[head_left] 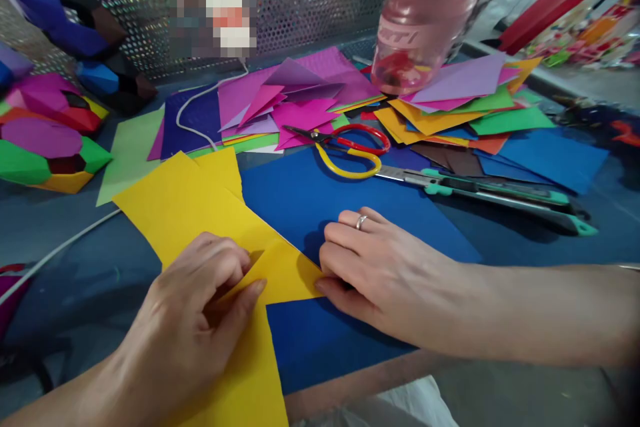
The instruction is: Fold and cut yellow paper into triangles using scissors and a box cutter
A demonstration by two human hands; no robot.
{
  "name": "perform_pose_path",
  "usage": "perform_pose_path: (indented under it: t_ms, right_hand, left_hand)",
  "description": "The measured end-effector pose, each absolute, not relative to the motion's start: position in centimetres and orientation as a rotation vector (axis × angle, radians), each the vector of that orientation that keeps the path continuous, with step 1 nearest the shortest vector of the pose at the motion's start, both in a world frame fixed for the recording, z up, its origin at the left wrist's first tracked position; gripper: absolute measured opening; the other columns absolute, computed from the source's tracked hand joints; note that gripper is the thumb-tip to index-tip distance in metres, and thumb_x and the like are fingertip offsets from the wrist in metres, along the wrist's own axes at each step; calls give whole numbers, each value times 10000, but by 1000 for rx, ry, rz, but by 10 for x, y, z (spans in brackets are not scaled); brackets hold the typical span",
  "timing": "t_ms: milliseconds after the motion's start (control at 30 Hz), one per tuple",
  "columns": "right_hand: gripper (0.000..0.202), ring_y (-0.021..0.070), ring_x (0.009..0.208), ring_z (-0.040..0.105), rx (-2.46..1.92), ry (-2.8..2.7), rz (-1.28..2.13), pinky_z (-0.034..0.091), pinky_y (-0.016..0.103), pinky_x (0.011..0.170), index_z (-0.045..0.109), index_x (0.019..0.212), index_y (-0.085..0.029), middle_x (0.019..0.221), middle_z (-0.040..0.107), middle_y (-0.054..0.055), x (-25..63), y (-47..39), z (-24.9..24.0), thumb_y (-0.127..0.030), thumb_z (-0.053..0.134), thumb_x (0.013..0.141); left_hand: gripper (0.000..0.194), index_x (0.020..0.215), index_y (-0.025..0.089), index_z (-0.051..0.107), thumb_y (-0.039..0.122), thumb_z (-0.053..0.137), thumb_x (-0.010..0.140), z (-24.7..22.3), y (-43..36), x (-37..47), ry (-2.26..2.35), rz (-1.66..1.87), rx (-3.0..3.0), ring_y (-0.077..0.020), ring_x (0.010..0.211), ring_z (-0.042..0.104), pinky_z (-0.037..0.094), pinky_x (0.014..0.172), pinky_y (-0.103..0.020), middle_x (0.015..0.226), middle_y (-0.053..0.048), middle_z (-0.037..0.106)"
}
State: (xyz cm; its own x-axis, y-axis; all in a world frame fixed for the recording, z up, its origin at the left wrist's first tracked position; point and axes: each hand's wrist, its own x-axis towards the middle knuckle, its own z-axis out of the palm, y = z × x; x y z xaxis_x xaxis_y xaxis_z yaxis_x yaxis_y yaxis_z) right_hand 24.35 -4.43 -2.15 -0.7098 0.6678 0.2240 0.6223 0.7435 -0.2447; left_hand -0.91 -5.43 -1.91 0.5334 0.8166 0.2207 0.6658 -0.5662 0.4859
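Yellow paper (pixel 185 207) lies partly over a large blue sheet (pixel 350 193) at the table's front edge. My left hand (pixel 195 307) pinches a raised fold of the yellow paper between thumb and curled fingers. At the pointed right corner of the yellow paper, my right hand (pixel 375 267), with a ring on one finger, holds the tip with its fingers closed. Behind the right hand, scissors (pixel 350 150) with one red and one yellow handle lie beside a green and black cutter (pixel 500 197).
Stacks of coloured paper (pixel 300 93) line the back, next to a pink bottle (pixel 425 20). Folded paper shapes (pixel 45 140) sit at the left. A white cord (pixel 65 250) crosses the left side. Behind stands a perforated metal panel (pixel 300 7).
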Motion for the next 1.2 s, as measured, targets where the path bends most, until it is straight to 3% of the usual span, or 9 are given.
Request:
perform_pose_path:
  t_ms: [333, 667, 800, 867, 967, 1067, 1200]
  right_hand:
    - [304, 199, 755, 486, -1018, -2637, 250, 371, 383, 750, 573, 753, -173, 815, 580, 55, 242, -46, -24, -221, 399, 997]
    - [266, 215, 766, 481, -1060, -2656, 176, 355, 381, 717, 577, 767, -175, 811, 574, 58, 238, -46, -21, -178, 401, 966]
    - [253, 211, 763, 478, -1063, -2659, 203, 345, 380, 718, 575, 772, -180, 822, 577, 52, 238, -44, -21, -177, 402, 956]
    - [232, 214, 774, 481, -1060, -2656, 215, 340, 380, 719, 580, 789, -182, 830, 583, 49, 238, -44, -21, -181, 412, 949]
    - [197, 216, 789, 484, -1046, -2657, 220, 336, 380, 725, 583, 806, -182, 844, 590, 51, 239, -43, -22, -179, 432, 932]
    - [195, 208, 768, 469, -1038, -2663, 220, 327, 373, 713, 572, 784, -185, 824, 581, 49, 239, -43, -22, -161, 434, 920]
    - [229, 192, 724, 439, -1039, -2656, 229, 309, 359, 685, 531, 736, -190, 771, 542, 34, 239, -43, -21, -157, 412, 929]
  left_hand:
    - [229, 767, 203, 412, 110, 537, 935, -18, -55, -5, 1231, 639, 2517, -127, 753, 537, 434, 670, -263, 800, 2, 550]
    - [209, 784, 215, 430, 174, 567, 936, -23, -55, -6, 1282, 621, 2537, -162, 787, 580, 457, 682, -292, 796, 0, 575]
    - [124, 961, 215, 460, 167, 569, 927, -24, -55, -6, 1328, 643, 2522, -185, 951, 599, 492, 794, -310, 987, -35, 583]
    - [192, 1080, 220, 476, 147, 555, 921, -22, -56, -6, 1337, 683, 2551, -213, 1080, 574, 505, 858, -335, 1137, -71, 551]
    - [265, 1109, 263, 567, 100, 501, 911, -17, -57, -6, 1225, 628, 2711, -258, 1199, 522, 499, 935, -399, 1291, -76, 513]
    - [319, 1097, 251, 621, 66, 435, 915, -15, -56, -6, 975, 507, 2833, -240, 1180, 555, 453, 1024, -429, 1255, -57, 601]
    - [333, 1162, 173, 619, 40, 401, 947, -17, -56, -9, 819, 399, 2857, -199, 1192, 592, 441, 1085, -352, 1225, -79, 664]
